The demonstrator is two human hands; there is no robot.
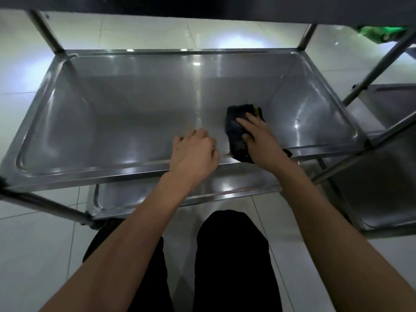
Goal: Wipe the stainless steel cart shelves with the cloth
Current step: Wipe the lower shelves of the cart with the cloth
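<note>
Pressing a dark cloth (236, 129) flat onto the middle shelf (135, 113) of the steel cart, the right hand (258, 140) lies with its fingers (245, 121) stretched out straight on top of the fabric, holding it down rather than gripping it. The cloth sits at the near right of the shelf floor, its near end draped over the front rim. The left hand (193, 154) rests on that rim just to the left, fingers curled over the edge to steady the cart. To wipe well, I would keep the palm flat and sweep in overlapping passes leftward and to the far wall, working into the rounded corners. The lower shelf (139, 194) peeks out below.
</note>
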